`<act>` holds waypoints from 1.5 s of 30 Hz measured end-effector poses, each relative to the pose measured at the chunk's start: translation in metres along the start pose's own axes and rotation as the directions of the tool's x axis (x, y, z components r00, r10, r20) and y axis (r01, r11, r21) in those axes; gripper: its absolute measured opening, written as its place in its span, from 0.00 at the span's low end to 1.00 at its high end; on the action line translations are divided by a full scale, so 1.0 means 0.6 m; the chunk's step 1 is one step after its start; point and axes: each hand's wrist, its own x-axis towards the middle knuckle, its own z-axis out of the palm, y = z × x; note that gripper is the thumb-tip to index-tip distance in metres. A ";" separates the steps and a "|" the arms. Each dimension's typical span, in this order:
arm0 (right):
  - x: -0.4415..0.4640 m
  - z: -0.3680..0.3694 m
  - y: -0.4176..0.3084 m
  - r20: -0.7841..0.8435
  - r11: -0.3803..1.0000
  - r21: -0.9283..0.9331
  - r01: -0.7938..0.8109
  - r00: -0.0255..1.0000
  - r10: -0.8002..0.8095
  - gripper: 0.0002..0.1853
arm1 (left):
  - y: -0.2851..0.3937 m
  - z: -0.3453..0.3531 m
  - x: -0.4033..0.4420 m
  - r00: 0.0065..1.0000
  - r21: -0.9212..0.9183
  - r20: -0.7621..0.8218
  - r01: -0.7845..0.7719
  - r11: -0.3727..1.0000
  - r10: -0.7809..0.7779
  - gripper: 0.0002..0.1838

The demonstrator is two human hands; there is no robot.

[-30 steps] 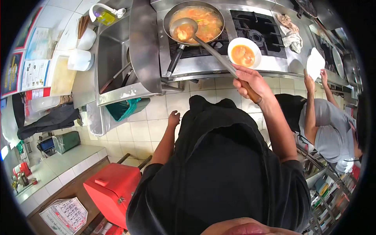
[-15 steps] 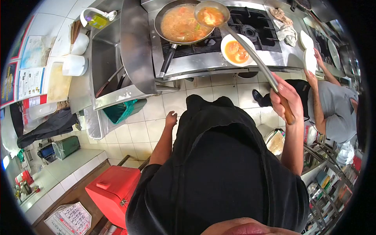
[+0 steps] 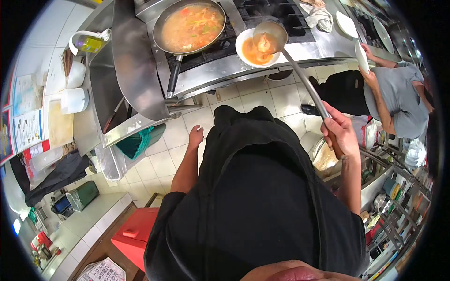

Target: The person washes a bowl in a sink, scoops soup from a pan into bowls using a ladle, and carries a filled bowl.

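Observation:
My right hand (image 3: 338,129) is closed round the wooden handle of a long metal ladle (image 3: 304,79). The ladle's bowl, holding orange broth and a pale lump, is over the right part of a white bowl (image 3: 241,43) that has orange soup in it. To the left, a frying pan (image 3: 192,28) of reddish soup with bits in it sits on the stove, its black handle pointing toward me. My left hand (image 3: 196,136) hangs low over the floor, away from the stove, fingers loosely curled with nothing visible in them.
A metal sink (image 3: 108,89) with a raised steel side panel (image 3: 136,56) lies left of the stove. Crumpled cloths (image 3: 319,18) rest at the stove's right. On the right, a co-worker in grey (image 3: 398,93) holds a white dish (image 3: 361,57). A red box (image 3: 136,234) stands lower left.
The ladle has gone from the pan, rightward, to over the white bowl, carrying soup. My right hand has shifted right and down. The whole view has turned, moving the stove leftward.

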 end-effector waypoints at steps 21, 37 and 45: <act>0.134 0.112 -0.048 0.223 0.433 -0.738 0.517 0.794 -0.566 0.27 | -0.011 0.003 -0.017 0.995 0.043 -0.087 -0.038 0.998 0.041 0.24; 0.273 0.233 -0.108 0.325 0.511 -0.758 0.405 0.914 -0.243 0.24 | -0.109 0.004 -0.079 0.975 0.022 -0.215 0.062 0.998 -0.055 0.25; 0.250 0.243 -0.156 0.327 0.963 -0.271 -0.013 0.939 0.104 0.22 | -0.122 -0.021 -0.061 0.982 -0.002 -0.164 0.093 0.996 -0.092 0.23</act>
